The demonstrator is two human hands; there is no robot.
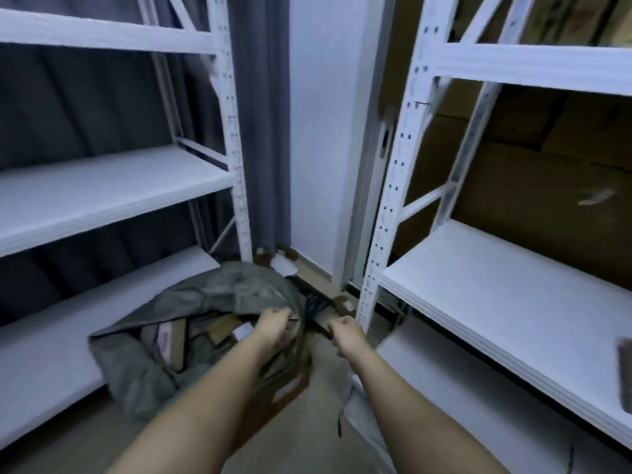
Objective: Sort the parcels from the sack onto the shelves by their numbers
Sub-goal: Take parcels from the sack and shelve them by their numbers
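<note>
Down low between the racks, two bare hands reach toward one sack: the left hand [273,325] has its fingers [284,314] curled and pinching the sack's dark rim, while the right hand [345,333] is clenched, fingers folded tight, on something dark and blurred that I cannot make out. That sack [191,302] is a soft, crumpled grey-green bag lying on the floor [318,405], its mouth open toward the person. Inside lie several parcels [219,331], flat brown cardboard shapes with one small white box among them; blur keeps me from an exact count. Two white metal shelves stand on either side, the left shelves [113,196] and the right shelves [496,285], each with smooth flat boards and perforated uprights. Brown cardboard [533,186] backs the right unit.
</note>
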